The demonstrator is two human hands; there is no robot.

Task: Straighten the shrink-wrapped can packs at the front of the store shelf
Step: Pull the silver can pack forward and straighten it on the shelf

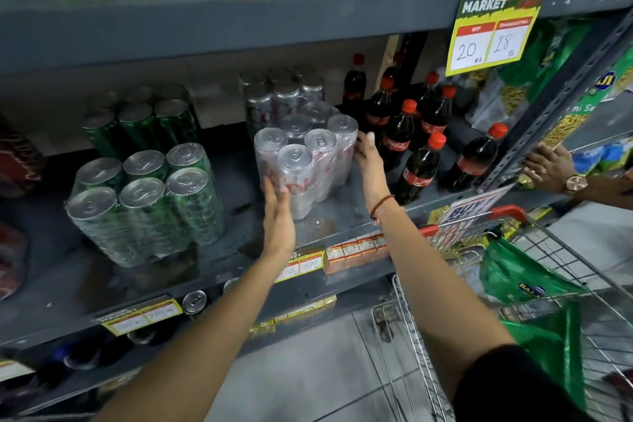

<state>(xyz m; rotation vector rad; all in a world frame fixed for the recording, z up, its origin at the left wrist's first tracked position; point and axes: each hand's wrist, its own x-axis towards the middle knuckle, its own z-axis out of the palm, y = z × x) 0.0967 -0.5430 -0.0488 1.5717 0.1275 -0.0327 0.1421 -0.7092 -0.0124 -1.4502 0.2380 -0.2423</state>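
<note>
Squarely between both sets of fingers: silver can pack (305, 161), six tops counted, on the grey shelf (342, 216). Left hand (279, 216) flat against its near face, right hand (368, 156) against its far side, fingers straight, pressing, unclenched. Leftward, one green can pack (147, 202), six tops. Rightward, cola bottles (421, 134).

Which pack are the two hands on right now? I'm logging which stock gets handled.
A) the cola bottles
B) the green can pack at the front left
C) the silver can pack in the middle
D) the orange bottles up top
C: the left hand and right hand flank the silver can pack, palms against its sides.
</note>
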